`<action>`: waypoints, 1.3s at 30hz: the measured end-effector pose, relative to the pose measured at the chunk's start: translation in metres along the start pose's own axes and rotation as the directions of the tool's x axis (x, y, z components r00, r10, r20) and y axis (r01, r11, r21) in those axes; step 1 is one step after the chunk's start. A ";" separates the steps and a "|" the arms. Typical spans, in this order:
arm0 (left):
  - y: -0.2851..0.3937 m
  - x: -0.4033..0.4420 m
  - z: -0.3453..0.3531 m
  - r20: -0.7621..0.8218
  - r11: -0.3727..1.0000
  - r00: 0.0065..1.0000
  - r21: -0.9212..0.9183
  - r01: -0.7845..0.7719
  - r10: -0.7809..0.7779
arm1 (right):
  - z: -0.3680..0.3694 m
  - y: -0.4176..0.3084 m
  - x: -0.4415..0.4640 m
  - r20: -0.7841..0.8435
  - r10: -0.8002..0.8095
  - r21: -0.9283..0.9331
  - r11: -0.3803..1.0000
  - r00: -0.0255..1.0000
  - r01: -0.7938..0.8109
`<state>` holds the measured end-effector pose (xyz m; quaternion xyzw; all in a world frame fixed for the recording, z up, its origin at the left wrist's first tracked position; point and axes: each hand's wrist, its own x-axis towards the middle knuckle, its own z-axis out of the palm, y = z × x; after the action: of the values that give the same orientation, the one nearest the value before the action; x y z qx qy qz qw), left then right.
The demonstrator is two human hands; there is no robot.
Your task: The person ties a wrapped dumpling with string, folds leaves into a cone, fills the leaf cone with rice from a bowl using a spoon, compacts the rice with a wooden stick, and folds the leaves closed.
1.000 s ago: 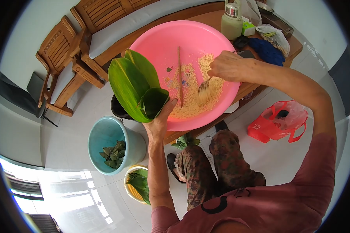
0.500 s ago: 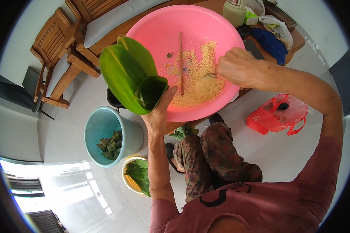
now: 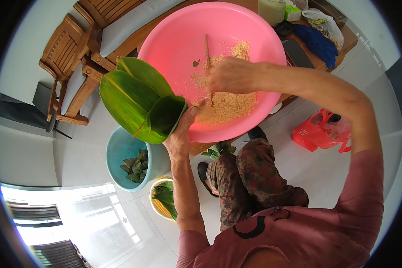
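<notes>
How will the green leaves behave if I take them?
The green leaves look bendable yet springy: they curl into a cone, but their broad ends hardly droop. Nothing visible ties them, so the cone may open if the left hand lets go.

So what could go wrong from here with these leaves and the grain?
The folded leaves are held by the left hand alone, so the cone might loosen as weight goes in. Its mouth sits by the rim of the pink basin, so some grain could spill over the edge. The right hand is also right beside the thin stick and might knock it.
</notes>
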<state>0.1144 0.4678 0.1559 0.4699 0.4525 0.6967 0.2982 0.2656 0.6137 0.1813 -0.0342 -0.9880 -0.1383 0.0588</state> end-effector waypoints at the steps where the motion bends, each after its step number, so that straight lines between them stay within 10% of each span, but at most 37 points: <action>1: 0.000 0.001 -0.001 0.008 1.000 1.000 0.018 0.007 -0.007 | -0.008 0.001 -0.011 0.001 0.009 0.052 0.999 1.000 -0.009; 9: 0.012 0.010 0.010 0.088 0.981 0.989 0.168 0.101 -0.117 | -0.056 0.032 -0.050 0.311 0.427 -0.063 0.901 0.849 -0.429; 19: 0.022 0.019 0.007 0.235 0.961 0.939 0.175 0.212 -0.250 | -0.019 0.014 -0.035 0.539 0.205 0.542 0.658 0.817 -0.522; 39: 0.011 0.019 0.004 0.210 0.948 0.927 0.128 0.291 -0.312 | -0.130 0.058 -0.023 0.494 0.290 0.518 0.659 0.820 -0.546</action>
<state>0.1106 0.4811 0.1738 0.4849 0.5149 0.5619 0.4289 0.3072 0.6326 0.3180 -0.2682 -0.9305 0.2330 -0.0889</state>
